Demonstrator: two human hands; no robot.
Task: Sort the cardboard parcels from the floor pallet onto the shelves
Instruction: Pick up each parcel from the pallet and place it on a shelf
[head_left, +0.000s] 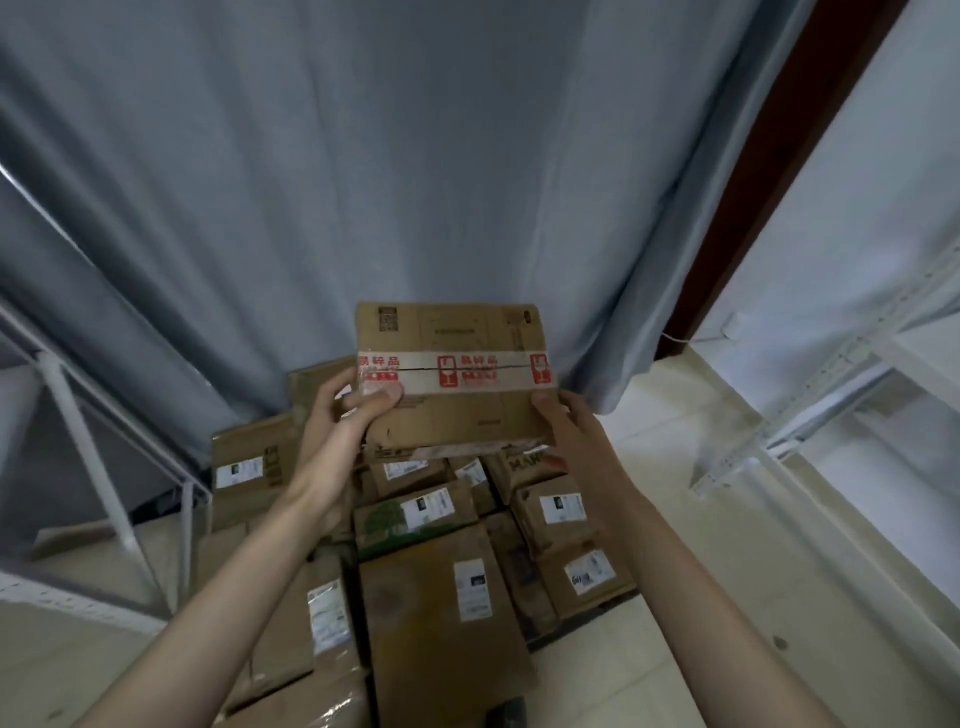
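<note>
Two hands, left hand (345, 410) and right hand (569, 423), grip the fragile-taped parcel (454, 374) by its lower corners; it could tip forward onto the pile (441, 571).

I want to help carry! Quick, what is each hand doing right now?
Left hand: holds the taped cardboard parcel by its left edge, thumb on top.
Right hand: holds the same parcel at its lower right corner.
</note>
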